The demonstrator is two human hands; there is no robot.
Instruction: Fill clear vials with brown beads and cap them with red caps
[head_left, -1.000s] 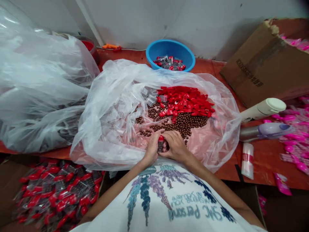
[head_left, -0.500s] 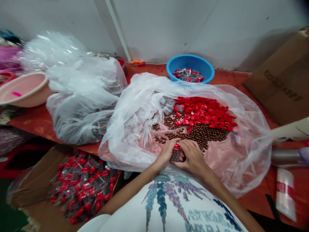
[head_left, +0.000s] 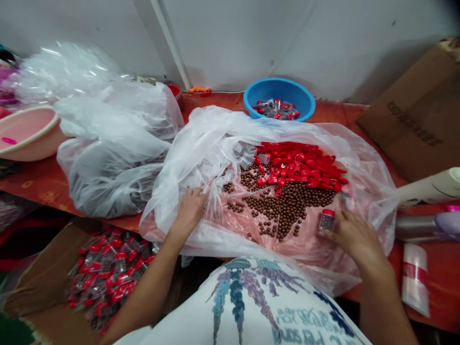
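Note:
My right hand [head_left: 354,235] is at the right side of the spread plastic bag [head_left: 312,258]. Its thumb and fingers are around a small clear jar [head_left: 327,222] with a red cap and dark contents. My left hand [head_left: 191,209] reaches to the bag's left part, beside a heap of clear empty containers [head_left: 212,167]. Its fingers are stretched out, and I see nothing in them. Between my hands lie loose brown beads [head_left: 283,211], scattered over the plastic. Behind the beads is a pile of red caps [head_left: 302,165].
A blue basin [head_left: 247,98] with capped jars stands at the back. Full plastic bags [head_left: 115,143] and a pale basin [head_left: 32,143] are on the left. Below left, a carton [head_left: 43,287] holds many capped jars. At right are a cardboard box [head_left: 417,120] and a plastic roll [head_left: 415,278].
My hands have moved apart from around the jar at the front middle. The right went right with the jar; the left went left to the clear containers. The view has shifted slightly.

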